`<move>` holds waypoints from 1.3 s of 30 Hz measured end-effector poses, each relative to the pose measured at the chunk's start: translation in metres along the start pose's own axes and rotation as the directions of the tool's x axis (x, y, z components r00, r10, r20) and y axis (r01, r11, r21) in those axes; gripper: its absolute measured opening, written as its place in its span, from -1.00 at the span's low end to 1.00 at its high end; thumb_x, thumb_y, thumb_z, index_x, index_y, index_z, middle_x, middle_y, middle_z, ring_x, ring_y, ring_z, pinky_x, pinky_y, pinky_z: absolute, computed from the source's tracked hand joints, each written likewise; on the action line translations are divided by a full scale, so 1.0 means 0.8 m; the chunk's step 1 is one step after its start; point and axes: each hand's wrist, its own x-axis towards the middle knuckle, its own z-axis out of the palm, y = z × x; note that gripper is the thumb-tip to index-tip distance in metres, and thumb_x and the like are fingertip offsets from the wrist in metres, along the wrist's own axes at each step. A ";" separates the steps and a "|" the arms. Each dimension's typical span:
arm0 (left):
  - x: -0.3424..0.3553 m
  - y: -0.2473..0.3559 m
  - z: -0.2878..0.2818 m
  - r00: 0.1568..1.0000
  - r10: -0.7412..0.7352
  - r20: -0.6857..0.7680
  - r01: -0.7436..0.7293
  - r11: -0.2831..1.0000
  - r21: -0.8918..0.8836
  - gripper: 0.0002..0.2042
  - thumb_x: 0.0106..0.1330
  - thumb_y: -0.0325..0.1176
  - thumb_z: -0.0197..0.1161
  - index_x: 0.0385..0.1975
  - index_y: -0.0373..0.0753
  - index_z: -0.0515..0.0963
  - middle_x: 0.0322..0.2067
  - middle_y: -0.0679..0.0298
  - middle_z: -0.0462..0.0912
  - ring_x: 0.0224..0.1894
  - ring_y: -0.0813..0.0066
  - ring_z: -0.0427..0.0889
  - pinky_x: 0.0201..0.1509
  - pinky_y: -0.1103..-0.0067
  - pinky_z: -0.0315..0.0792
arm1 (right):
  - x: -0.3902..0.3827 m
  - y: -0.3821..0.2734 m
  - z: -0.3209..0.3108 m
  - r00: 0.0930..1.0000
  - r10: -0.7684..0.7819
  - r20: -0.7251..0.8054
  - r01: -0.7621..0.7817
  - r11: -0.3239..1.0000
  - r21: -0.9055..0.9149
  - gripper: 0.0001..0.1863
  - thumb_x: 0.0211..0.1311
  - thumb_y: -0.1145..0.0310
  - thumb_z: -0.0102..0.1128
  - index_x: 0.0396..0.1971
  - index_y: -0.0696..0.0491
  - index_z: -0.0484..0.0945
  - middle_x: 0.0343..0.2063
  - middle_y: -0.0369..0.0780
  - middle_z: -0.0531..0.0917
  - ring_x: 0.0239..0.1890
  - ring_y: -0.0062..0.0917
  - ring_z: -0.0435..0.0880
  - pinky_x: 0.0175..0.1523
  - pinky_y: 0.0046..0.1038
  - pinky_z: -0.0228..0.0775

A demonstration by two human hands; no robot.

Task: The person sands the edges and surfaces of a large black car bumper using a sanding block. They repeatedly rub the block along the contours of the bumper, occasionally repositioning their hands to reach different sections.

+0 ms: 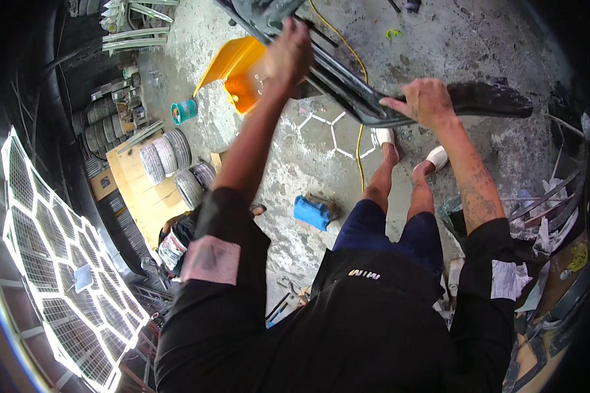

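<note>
A long, black, glossy car bumper (347, 84) stretches across the upper middle, held up in front of me above the floor. My left hand (288, 56) is closed on its upper left stretch, a little smeared by motion. Further along to the right, my right hand (429, 103) grips the lower edge, with its thumb pointing left and its fingers curled over the far side. The bumper's right end tapers off beyond that hand; its left end runs out at the top of the view. Behind my left forearm lies a yellow car panel (233, 69), partly covered.
A yellow hose (360, 141) runs over the grey floor (269, 170). At left are a teal bucket (184, 112), several tyres (166, 155) and what looks like another person (177, 239). A blue-covered block (313, 212) sits near my legs; scrap (550, 216) piles up at right.
</note>
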 end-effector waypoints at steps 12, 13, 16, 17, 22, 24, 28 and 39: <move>-0.086 0.068 0.038 0.973 0.210 -0.100 -0.231 0.925 -0.301 -0.72 0.27 -0.41 0.23 -0.01 -0.17 0.52 -0.10 0.05 0.60 -0.16 0.02 0.73 -0.26 0.24 0.66 | 0.015 -0.003 0.004 0.996 0.064 0.058 -0.063 0.998 -0.010 -0.27 0.19 -0.39 0.26 -0.70 0.06 0.65 -0.72 -0.12 0.62 -0.59 -0.20 0.69 -0.41 -0.26 0.55; -0.118 0.098 0.026 0.970 0.229 0.076 -0.173 0.880 -0.443 -0.73 0.32 -0.41 0.22 0.01 -0.15 0.51 -0.14 0.06 0.53 -0.21 0.01 0.71 -0.25 0.21 0.64 | 0.013 -0.010 0.000 0.995 0.070 0.065 -0.069 0.998 -0.015 -0.27 0.19 -0.39 0.26 -0.70 0.06 0.65 -0.72 -0.12 0.62 -0.59 -0.20 0.69 -0.41 -0.26 0.55; -0.131 0.059 -0.037 0.969 0.084 0.232 0.104 0.712 -0.694 -0.77 0.43 -0.44 0.24 0.05 -0.20 0.56 -0.18 0.03 0.53 -0.31 0.05 0.70 -0.28 0.29 0.59 | 0.009 -0.004 -0.013 0.988 0.142 0.060 -0.140 0.989 -0.042 -0.32 0.17 -0.33 0.33 -0.72 0.06 0.60 -0.67 -0.11 0.62 -0.53 -0.16 0.67 -0.29 -0.19 0.52; -0.133 0.019 -0.040 0.971 -0.012 0.237 0.190 0.637 -0.747 -0.77 0.42 -0.47 0.25 0.04 -0.24 0.58 -0.19 0.03 0.55 -0.31 0.08 0.69 -0.27 0.31 0.59 | 0.009 -0.006 -0.018 0.986 0.154 0.064 -0.151 0.987 -0.055 -0.32 0.17 -0.33 0.33 -0.72 0.06 0.60 -0.67 -0.11 0.62 -0.53 -0.16 0.67 -0.29 -0.19 0.52; -0.138 -0.228 0.154 0.948 -0.318 0.027 0.259 0.716 -0.649 -0.76 0.41 -0.43 0.31 0.00 -0.37 0.58 -0.21 -0.01 0.62 -0.28 0.11 0.66 -0.22 0.32 0.53 | 0.013 -0.024 -0.029 0.967 0.226 0.119 -0.217 0.973 -0.082 -0.41 0.06 -0.16 0.48 -0.69 0.07 0.49 -0.60 -0.16 0.56 -0.39 -0.19 0.59 -0.10 -0.16 0.36; -0.129 -0.322 0.309 0.925 -0.379 -0.031 0.291 0.757 -0.585 -0.76 0.43 -0.36 0.29 -0.03 -0.37 0.56 -0.19 -0.08 0.62 -0.26 -0.06 0.65 -0.18 0.18 0.52 | 0.029 -0.046 -0.041 0.927 0.309 0.213 -0.279 0.947 -0.158 -0.43 0.03 -0.13 0.50 -0.67 0.08 0.49 -0.56 -0.16 0.57 -0.32 -0.19 0.60 0.00 -0.14 0.33; -0.124 -0.506 0.594 0.907 -0.381 0.179 0.421 0.826 -0.375 -0.74 0.47 -0.18 0.14 -0.08 -0.25 0.56 -0.24 -0.15 0.63 -0.25 -0.16 0.65 -0.09 0.12 0.54 | 0.064 -0.067 -0.009 0.952 0.297 0.078 -0.274 0.936 -0.220 -0.44 -0.11 -0.10 0.57 -0.58 0.07 0.48 -0.49 -0.21 0.50 -0.21 -0.21 0.52 0.18 -0.10 0.17; -0.104 -0.466 0.728 0.881 -0.432 0.192 0.471 0.763 -0.443 -0.66 0.52 -0.19 0.11 0.00 -0.31 0.69 -0.07 -0.08 0.73 0.05 -0.03 0.64 0.18 0.24 0.48 | 0.056 -0.059 -0.006 0.875 0.415 0.249 -0.377 0.907 -0.187 -0.46 -0.10 -0.10 0.58 -0.54 0.03 0.50 -0.52 -0.27 0.48 -0.25 -0.31 0.52 0.26 -0.14 0.06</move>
